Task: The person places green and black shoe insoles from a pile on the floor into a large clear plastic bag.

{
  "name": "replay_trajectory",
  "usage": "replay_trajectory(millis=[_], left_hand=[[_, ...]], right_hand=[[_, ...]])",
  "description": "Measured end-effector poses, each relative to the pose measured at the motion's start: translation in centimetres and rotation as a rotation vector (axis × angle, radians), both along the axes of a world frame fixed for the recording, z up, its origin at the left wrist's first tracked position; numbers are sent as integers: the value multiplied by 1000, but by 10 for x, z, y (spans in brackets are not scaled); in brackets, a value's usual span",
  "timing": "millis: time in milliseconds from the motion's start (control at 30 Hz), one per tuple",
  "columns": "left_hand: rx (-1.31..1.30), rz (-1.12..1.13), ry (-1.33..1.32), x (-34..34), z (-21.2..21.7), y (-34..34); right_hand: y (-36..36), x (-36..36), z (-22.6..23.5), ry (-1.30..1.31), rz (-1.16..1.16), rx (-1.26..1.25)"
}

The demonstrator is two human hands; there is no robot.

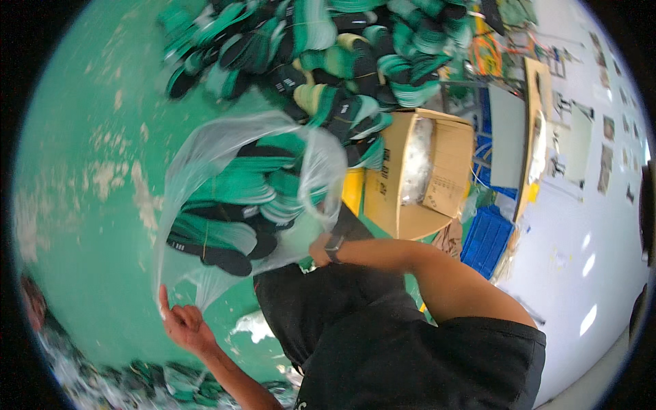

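A large clear plastic bag (pixel 186 167) stands open in front of me. Inside it lie several banded bundles of green and black shoe insoles (pixel 236 179). At the bag's near left rim is my left hand (pixel 186 328), its index finger stretched up along the film and the other fingers curled in on the edge. My right hand (pixel 319 250), with a dark watch at the wrist, is closed on the near right side of the bag, close to my knee; its fingertips are partly hidden.
Beyond the bag, a big heap of bundled insoles (pixel 307 34) covers the green floor (pixel 82 137). To the right stand an open cardboard box (pixel 389 178) with clear plastic inside, a blue crate (pixel 486 239) and a table. More bagged goods (pixel 157 383) lie at the lower left.
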State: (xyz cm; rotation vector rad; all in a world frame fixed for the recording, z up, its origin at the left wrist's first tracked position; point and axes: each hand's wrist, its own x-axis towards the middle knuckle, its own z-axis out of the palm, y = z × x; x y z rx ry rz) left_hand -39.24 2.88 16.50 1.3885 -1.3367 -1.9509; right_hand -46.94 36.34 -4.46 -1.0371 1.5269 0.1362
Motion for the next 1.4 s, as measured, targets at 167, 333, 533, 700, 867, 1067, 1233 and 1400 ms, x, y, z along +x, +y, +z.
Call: replay_trajectory(millis=[167,333,533,700,867,1067,1233,1400], left_hand=[[66,21,17,-61,10,5],[-95,-30,-189,-93,45,20],[-76,-157,-490,-114,17,30],[-101,-220,-473,-109,-7,26],[-186,-103,-700,-145,0,37],[-133,-48,-865,-27,35,-22],[-339,-288,-1078,-8,40,-10],[-1017,-649,-1113,-81,8,49]], right_hand=[[53,-26,47,243,-342,-112],[60,-139,160,-134,-1222,-597],[156,-244,-22,155,-2288,-493],[181,-271,-212,329,-1907,-32],[149,-317,-293,529,-2202,281],[90,-317,-283,646,-2228,484],[156,-318,-312,489,-2171,449],[128,-312,-281,526,-2314,108]])
